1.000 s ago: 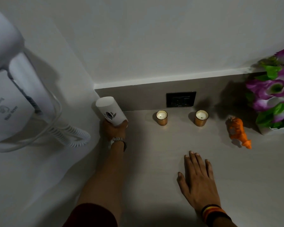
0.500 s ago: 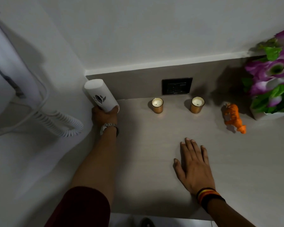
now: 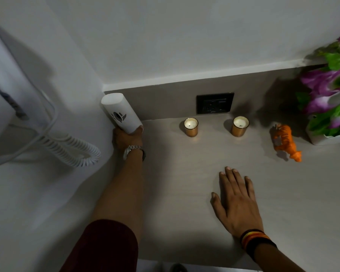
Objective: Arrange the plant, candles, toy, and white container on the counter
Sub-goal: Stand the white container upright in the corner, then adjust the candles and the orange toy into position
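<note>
My left hand [image 3: 127,137] grips the base of the white container [image 3: 120,113], a cylinder with a dark cut-out motif, in the counter's back left corner against the wall. Two gold candles stand along the back: the left candle [image 3: 191,127] and the right candle [image 3: 240,126]. An orange toy tiger [image 3: 285,141] stands to their right. The plant [image 3: 331,95], purple flowers and green leaves in a white pot, sits at the far right. My right hand [image 3: 237,203] lies flat on the counter [image 3: 185,173], fingers spread, holding nothing.
A black wall socket [image 3: 215,103] is set in the backsplash behind the candles. A white wall-mounted hair dryer [image 3: 2,99] with a coiled cord [image 3: 71,148] hangs on the left wall. The counter's front edge runs along the bottom of the view.
The view has shifted, so everything sits a little lower and further right in frame. My left hand still holds the white container in the corner; my right hand stays flat.
</note>
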{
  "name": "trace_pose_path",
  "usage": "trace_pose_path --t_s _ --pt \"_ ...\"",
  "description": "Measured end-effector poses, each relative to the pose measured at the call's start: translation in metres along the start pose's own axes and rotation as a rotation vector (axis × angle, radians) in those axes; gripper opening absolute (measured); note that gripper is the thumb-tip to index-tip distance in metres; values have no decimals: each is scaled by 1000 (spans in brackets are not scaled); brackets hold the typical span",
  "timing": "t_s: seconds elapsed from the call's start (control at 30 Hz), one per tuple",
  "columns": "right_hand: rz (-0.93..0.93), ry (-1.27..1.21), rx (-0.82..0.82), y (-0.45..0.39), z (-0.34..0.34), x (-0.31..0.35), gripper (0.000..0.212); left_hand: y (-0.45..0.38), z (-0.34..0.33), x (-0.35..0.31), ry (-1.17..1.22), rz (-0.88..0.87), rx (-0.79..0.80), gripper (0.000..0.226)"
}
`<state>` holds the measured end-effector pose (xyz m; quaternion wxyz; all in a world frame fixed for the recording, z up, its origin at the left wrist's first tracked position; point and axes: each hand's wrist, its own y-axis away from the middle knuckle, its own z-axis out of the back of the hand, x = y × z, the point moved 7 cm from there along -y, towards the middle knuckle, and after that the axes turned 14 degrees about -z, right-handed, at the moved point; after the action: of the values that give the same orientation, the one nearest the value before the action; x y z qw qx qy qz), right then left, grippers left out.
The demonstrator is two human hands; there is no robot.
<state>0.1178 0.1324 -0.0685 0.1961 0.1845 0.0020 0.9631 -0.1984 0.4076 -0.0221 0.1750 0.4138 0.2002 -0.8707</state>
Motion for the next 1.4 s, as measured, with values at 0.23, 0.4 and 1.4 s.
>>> trace_pose_path --t_s 0.23,0.4,1.4 --pt "0 1 -6 0 1 1 71 -13 -5 4 -30 -36 31 87" --pt "0 -2 -15 0 1 0 70 -19 -8 10 -22 -35 59 91" --pt "-279 -646 54 -125 41 57 78 237 -9 5 -420 -722 588 66"
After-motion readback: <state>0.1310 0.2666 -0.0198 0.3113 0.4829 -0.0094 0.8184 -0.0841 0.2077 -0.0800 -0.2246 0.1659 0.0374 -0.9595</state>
